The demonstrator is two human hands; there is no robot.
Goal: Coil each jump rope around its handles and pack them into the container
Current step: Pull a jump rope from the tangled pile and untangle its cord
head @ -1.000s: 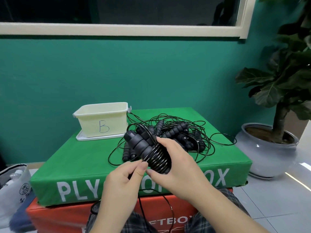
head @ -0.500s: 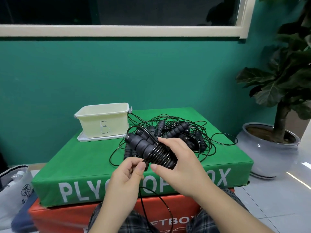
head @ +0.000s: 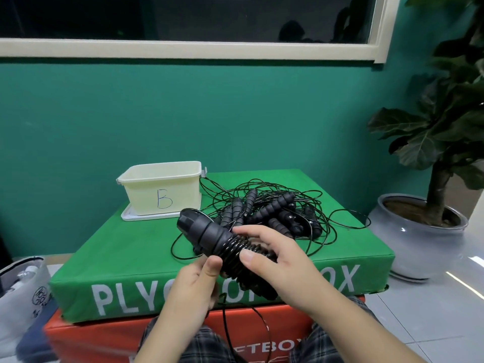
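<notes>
My right hand grips a pair of black jump rope handles with black cord wound round their middle, tilted up to the left. My left hand sits just below them and pinches the loose cord, which hangs down towards my lap. Behind lies a tangled pile of black jump ropes on the green plyo box. A cream container marked B stands on its white lid at the box's back left.
The green box is stacked on an orange one. A potted plant in a grey pot stands on the floor to the right. A white bag lies at the lower left. A green wall rises behind.
The wound handles have tilted further to the left in my right hand, and my left hand has come under them with the cord. The camera has come closer.
</notes>
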